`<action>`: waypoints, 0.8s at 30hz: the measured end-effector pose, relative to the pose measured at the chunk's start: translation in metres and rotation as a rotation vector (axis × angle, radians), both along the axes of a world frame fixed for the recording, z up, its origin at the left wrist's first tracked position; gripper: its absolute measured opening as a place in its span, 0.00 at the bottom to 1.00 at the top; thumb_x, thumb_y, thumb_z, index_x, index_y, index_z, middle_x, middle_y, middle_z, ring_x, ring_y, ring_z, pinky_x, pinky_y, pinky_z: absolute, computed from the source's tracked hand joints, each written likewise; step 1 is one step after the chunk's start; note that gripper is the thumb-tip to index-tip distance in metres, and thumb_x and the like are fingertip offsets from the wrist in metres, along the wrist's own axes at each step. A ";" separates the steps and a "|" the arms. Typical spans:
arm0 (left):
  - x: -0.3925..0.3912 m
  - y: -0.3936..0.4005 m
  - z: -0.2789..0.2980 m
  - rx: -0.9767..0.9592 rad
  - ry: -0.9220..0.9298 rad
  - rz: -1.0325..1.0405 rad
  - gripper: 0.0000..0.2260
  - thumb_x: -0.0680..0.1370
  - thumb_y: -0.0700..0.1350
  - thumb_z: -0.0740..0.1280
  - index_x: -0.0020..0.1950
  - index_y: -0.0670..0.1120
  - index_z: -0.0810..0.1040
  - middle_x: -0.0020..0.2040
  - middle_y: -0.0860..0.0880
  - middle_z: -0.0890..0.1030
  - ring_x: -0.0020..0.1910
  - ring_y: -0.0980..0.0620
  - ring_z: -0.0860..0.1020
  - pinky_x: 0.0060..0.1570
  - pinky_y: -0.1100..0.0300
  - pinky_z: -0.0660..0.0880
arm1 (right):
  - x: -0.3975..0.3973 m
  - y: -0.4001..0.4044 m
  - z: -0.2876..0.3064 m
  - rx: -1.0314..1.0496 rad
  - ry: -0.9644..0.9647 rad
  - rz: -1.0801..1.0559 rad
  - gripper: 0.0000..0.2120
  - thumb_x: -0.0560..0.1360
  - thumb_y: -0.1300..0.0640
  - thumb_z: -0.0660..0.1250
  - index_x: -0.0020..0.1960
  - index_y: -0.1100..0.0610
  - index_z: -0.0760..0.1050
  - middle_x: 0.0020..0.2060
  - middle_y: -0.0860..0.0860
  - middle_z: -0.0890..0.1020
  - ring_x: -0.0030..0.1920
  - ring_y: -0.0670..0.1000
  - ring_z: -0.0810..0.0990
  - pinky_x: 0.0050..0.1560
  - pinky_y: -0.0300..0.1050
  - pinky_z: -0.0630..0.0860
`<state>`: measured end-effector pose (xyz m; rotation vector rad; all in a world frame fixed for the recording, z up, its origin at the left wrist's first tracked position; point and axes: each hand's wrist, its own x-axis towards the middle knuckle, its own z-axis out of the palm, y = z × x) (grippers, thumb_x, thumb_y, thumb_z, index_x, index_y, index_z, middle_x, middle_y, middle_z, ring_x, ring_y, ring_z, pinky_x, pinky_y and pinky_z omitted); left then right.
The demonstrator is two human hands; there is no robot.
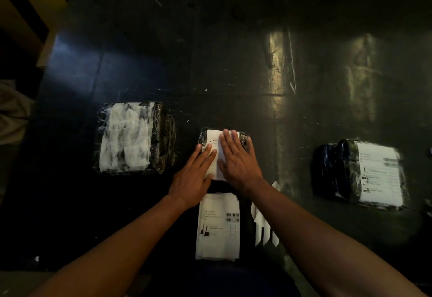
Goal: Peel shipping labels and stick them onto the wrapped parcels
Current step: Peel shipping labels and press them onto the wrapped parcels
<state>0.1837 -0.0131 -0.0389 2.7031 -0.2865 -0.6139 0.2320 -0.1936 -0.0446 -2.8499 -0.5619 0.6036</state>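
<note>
Item: centre parcel [244,141], black wrap, near middle of the dark worktop [233,62]. A white shipping label [214,140] lies on its top face.

Left hand [195,175]: flat, fingers straight, pressing the label's left part. Right hand [237,156]: flat, fingers straight and together, pressing the label's right part. Neither hand grips anything.

Item: right parcel [332,170], black wrap, well apart to the right, a printed label [379,175] already on it.

Item: left parcel [134,137], clear-wrapped with a white patch on top; no printed label can be made out on it.

Item: label stack [218,226], near edge, just behind the centre parcel, between the forearms. White backing strips [265,229] lie just right of it, partly under the right forearm.

Stage, as judged: smoothing down the centre label; the left parcel likely remains.

Risks, as judged: uneven pressure over the crinkled wrap could trap creases or bubbles across the barcode; lifting off too soon could leave an edge curling; a forearm sweeping back could scatter the strips or the stack.
</note>
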 end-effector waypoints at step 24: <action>0.003 0.001 0.001 -0.011 -0.004 0.048 0.33 0.84 0.51 0.63 0.84 0.55 0.49 0.84 0.60 0.44 0.83 0.57 0.40 0.77 0.49 0.64 | -0.028 -0.027 0.009 -0.080 -0.131 -0.078 0.27 0.83 0.44 0.55 0.80 0.50 0.64 0.78 0.48 0.68 0.82 0.57 0.53 0.76 0.69 0.34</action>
